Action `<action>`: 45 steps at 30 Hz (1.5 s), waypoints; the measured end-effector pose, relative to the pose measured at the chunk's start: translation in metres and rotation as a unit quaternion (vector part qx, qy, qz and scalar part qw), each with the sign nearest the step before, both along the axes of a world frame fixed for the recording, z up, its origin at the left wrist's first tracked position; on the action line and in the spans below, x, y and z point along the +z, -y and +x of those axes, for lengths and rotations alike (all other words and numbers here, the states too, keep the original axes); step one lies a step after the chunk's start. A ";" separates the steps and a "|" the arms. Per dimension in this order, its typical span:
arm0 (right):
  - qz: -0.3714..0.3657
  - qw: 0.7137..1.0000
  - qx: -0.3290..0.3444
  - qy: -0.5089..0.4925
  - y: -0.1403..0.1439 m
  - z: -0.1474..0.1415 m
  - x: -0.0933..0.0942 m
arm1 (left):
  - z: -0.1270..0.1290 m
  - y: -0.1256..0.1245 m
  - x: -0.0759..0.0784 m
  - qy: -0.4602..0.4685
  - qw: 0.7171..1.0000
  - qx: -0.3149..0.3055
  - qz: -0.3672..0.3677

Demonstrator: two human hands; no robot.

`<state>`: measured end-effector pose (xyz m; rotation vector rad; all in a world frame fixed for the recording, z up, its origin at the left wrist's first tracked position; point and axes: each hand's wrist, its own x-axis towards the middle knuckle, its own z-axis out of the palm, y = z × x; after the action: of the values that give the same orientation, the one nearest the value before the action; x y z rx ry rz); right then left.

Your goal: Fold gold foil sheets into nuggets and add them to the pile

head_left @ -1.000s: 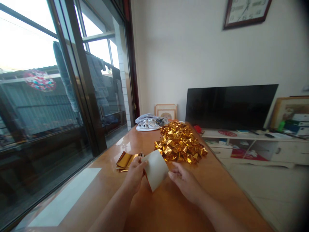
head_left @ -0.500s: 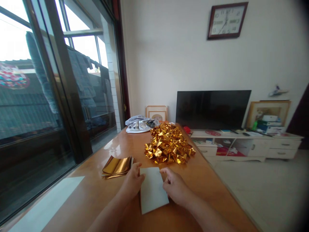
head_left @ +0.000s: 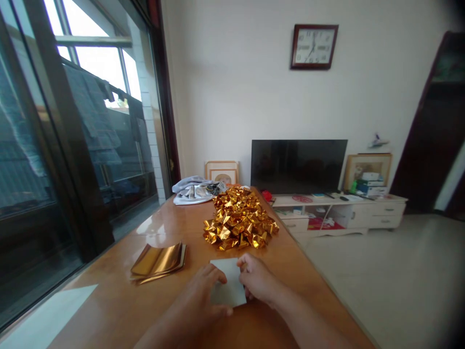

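A pale sheet of paper (head_left: 229, 291) lies on the wooden table in front of me, its lower left partly covered. My left hand (head_left: 209, 291) rests at its left side, thumb and fingers spread apart, with the thumb by the lower edge. At the right edge, my right hand (head_left: 256, 278) pinches the paper between curled fingers. To the left is a stack of gold foil sheets (head_left: 160, 261), slightly curled. Beyond my hands rises a heap of folded gold foil pieces (head_left: 240, 220).
The wooden table (head_left: 290, 291) runs away from me beside a sliding glass door. A large pale sheet (head_left: 47, 317) lies at its left edge. A bundled grey-white cloth or bag (head_left: 196, 191) sits at the far end. A television (head_left: 300, 167) stands on a low cabinet (head_left: 378, 213).
The view has swung right. The paper's visible part is shorter. My left hand has shifted down along it, its thumb now near the lower edge; my right hand stays at the right edge.
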<state>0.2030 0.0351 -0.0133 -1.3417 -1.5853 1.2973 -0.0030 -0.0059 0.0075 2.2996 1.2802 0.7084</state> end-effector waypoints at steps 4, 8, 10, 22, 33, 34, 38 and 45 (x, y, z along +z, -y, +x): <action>-0.049 0.998 0.003 -0.043 -0.002 0.002 0.003 | 0.006 0.009 0.008 -0.039 0.999 0.007 -0.028; -0.080 0.994 -0.001 -0.073 -0.004 0.005 0.005 | 0.008 0.012 0.013 -0.045 0.998 0.026 -0.024; -0.085 0.993 -0.009 -0.077 -0.005 0.006 0.006 | 0.008 0.013 0.017 -0.045 0.999 0.026 -0.015; -0.057 0.998 -0.026 -0.001 -0.004 0.003 0.005 | 0.009 0.009 0.014 -0.072 0.997 0.008 0.024; 0.201 0.961 0.027 0.186 -0.005 0.024 0.010 | 0.007 0.001 0.007 -0.111 0.994 0.020 0.014; 0.205 0.959 0.042 0.188 -0.004 0.025 0.012 | 0.007 0.000 0.007 -0.111 0.993 0.021 0.015; 0.225 0.950 0.096 0.191 0.000 0.027 0.015 | 0.007 -0.001 0.007 -0.114 0.993 0.030 0.011; 0.262 0.921 0.137 0.253 0.014 0.021 0.024 | 0.007 0.001 0.013 -0.122 0.992 0.017 0.004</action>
<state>0.2237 0.0214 0.0107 -1.1815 -2.3374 0.5949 0.0043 -0.0066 0.0204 2.4347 1.4262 0.4527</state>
